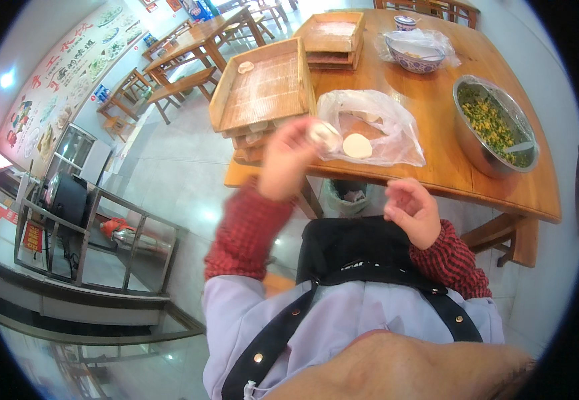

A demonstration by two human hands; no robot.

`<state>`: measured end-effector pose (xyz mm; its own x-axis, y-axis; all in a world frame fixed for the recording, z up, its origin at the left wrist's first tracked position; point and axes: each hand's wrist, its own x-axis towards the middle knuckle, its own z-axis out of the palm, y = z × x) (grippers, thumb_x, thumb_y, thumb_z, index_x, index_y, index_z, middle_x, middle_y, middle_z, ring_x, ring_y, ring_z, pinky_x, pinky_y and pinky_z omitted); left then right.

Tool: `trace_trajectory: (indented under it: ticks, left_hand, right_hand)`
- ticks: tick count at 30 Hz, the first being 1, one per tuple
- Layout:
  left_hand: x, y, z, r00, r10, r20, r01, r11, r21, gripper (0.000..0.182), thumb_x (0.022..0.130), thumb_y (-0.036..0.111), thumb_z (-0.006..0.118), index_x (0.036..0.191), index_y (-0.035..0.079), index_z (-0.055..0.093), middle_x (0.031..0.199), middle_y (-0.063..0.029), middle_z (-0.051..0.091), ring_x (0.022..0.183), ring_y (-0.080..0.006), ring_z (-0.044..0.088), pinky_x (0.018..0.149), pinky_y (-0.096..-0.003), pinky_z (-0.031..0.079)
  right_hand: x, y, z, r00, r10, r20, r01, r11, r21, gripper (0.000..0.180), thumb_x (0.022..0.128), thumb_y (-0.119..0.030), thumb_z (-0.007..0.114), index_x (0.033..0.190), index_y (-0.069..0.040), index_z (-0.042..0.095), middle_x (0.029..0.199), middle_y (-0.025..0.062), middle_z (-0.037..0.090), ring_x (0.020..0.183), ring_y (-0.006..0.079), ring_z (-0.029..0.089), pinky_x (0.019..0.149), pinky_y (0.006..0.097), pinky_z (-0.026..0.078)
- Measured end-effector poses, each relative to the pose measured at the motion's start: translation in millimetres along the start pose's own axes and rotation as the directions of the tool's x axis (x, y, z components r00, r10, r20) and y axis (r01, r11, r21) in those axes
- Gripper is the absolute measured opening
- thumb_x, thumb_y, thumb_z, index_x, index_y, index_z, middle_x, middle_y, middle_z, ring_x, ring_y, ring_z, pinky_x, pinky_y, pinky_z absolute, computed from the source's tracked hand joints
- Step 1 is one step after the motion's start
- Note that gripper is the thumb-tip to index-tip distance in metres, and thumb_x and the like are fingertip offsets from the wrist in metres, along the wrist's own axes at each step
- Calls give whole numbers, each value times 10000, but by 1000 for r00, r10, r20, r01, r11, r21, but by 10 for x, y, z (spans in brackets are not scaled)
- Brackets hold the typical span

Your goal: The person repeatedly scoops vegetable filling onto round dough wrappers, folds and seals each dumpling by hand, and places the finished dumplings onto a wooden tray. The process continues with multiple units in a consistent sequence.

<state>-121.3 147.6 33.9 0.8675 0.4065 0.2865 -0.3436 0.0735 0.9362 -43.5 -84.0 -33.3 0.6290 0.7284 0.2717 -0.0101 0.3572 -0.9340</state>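
My left hand is raised at the table's near edge, pinching a pale dumpling that is blurred. Just left of it stands a stack of wooden trays with slatted bases; the top tray carries one dumpling at its far left corner. A round dough wrapper lies on the near part of a clear plastic bag, whose mouth shows more dough inside. My right hand hovers before the table edge, fingers loosely curled and thumb apart, with nothing visible in it.
A steel bowl of chopped green and yellow filling stands at the right, partly under film, with a spoon inside. Farther back are a patterned bowl, a small lidded jar and more trays. A lined bin sits below the table.
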Motion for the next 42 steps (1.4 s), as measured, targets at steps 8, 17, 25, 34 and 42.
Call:
trace_trajectory:
  ticks: [8, 17, 25, 34, 42]
  left_hand:
    - [1756, 592, -1189, 962, 17, -272, 112, 884, 454, 305, 691, -85, 566, 995, -77, 537, 923, -120, 595, 810, -176, 582, 698, -245, 472]
    - [2554, -48, -1728, 904, 12, -427, 294, 707, 643, 213, 706, -79, 595, 916, -50, 589, 834, -120, 620, 698, -179, 597, 641, -275, 495]
    - [2464, -44, -1697, 915, 44, -402, 320, 529, 786, 172, 698, 15, 656, 864, -23, 634, 793, -86, 638, 694, -147, 589, 638, -265, 467]
    - [2369, 87, -1490, 941, 198, -274, 276, 20, 961, 275, 733, 205, 638, 949, 36, 644, 880, -152, 642, 814, -254, 616, 746, -339, 466]
    - [2103, 319, -1048, 930, 358, 81, 52, -349, 936, 257, 753, 83, 519, 989, 63, 617, 924, -162, 611, 860, -323, 585, 770, -396, 463]
  right_hand:
    - [-41, 212, -171, 977, 195, 81, -198, 980, 20, 210, 793, 33, 550, 999, -8, 549, 835, 37, 517, 673, 95, 535, 571, 210, 457]
    - [39, 368, -463, 973, 230, -19, -230, 973, -2, 170, 792, 28, 558, 961, 6, 563, 797, 37, 524, 626, 86, 535, 558, 196, 442]
    - [116, 516, -511, 965, 263, -10, -262, 964, 38, 154, 783, 30, 568, 937, 16, 575, 799, 42, 532, 605, 82, 537, 548, 191, 440]
    - [133, 528, -519, 966, 257, 1, -257, 966, -6, 114, 799, 16, 557, 911, 24, 578, 801, 41, 527, 607, 79, 537, 549, 191, 435]
    - [89, 512, -503, 969, 247, 11, -247, 969, -15, 122, 805, 13, 551, 924, 24, 576, 822, 50, 516, 619, 82, 529, 558, 190, 427]
